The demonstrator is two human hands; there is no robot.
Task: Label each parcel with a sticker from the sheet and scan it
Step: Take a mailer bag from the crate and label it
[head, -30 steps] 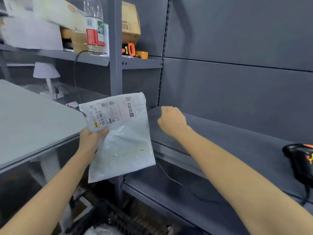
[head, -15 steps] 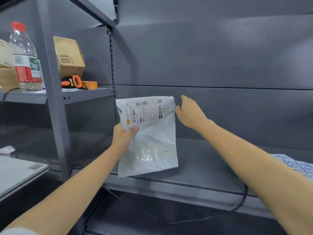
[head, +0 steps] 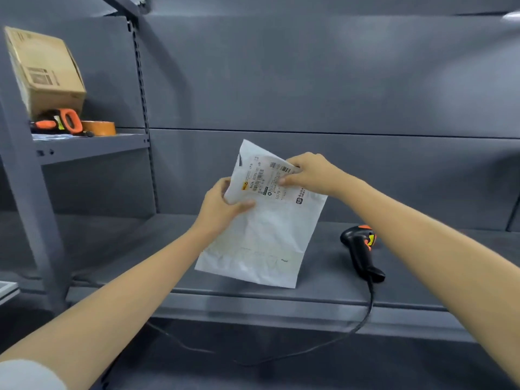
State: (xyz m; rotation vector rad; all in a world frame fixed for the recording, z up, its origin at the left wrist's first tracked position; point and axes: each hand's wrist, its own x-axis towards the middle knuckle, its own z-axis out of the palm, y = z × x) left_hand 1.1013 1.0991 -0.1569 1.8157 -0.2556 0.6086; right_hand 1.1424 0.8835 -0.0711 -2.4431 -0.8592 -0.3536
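Both hands are now holding the flat white plastic mailer parcel (head: pixel 264 220), where half a second ago only the left one had it and the right was reaching for its top corner. The left hand (head: pixel 222 204) is gripping the parcel's left edge, thumb pressed across the front, while the right hand (head: pixel 309 173) is pinching the upper right part, right at the printed shipping label (head: pixel 267 178) (whether a sticker is between those fingers is too small to tell). The view has also swung right, so the black and orange handheld barcode scanner (head: pixel 361 249) is now showing in full on the grey metal shelf (head: pixel 140 243). Judging by this, the parcel is being steadied for labelling or readied for the scan.

The parcel is hanging tilted in the air above the shelf, its lower edge near the shelf's front lip, well apart from the scanner to its right. The scanner's cable (head: pixel 365 313) is trailing over the lip and down, so a right-hand reach is likely needing to stay above it. Bare shelf is lying on both sides of the parcel. The brown cardboard box (head: pixel 45 68) and orange tape roll (head: pixel 98 128) are sitting well off on the upper left shelf.
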